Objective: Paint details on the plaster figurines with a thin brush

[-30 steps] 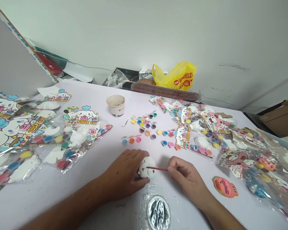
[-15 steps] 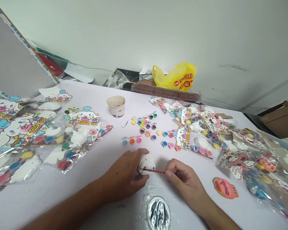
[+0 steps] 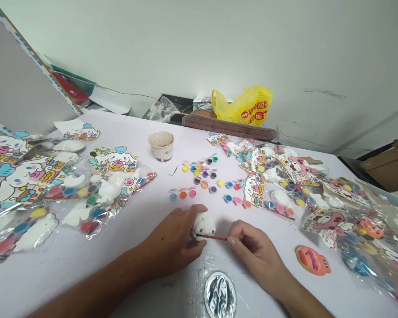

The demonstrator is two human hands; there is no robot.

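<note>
In my left hand [image 3: 182, 236] is a small white plaster figurine [image 3: 204, 222], gripped between thumb and fingers just above the table. It carries a few reddish-brown spots on its lower front. My right hand [image 3: 248, 245] pinches a thin red paintbrush [image 3: 215, 238] that points left. The brush's dark tip lies at the figurine's lower left side, close to my left thumb; whether it touches cannot be made out. Beyond my hands, small paint pots [image 3: 183, 194] in several colours stand in strips. A painted orange-and-pink piece [image 3: 313, 260] lies right of my right hand.
A paper cup [image 3: 161, 145] with stained insides stands behind the paints. Bagged plaster kits lie at left [image 3: 109, 185] and right [image 3: 343, 192]. A round silvery disc [image 3: 220, 295] under clear film is at the front. A yellow plastic bag [image 3: 243, 108] sits beyond the table's back edge.
The brush tip has shifted very slightly down and left against the figurine. Both hands keep nearly the same place and hold.
</note>
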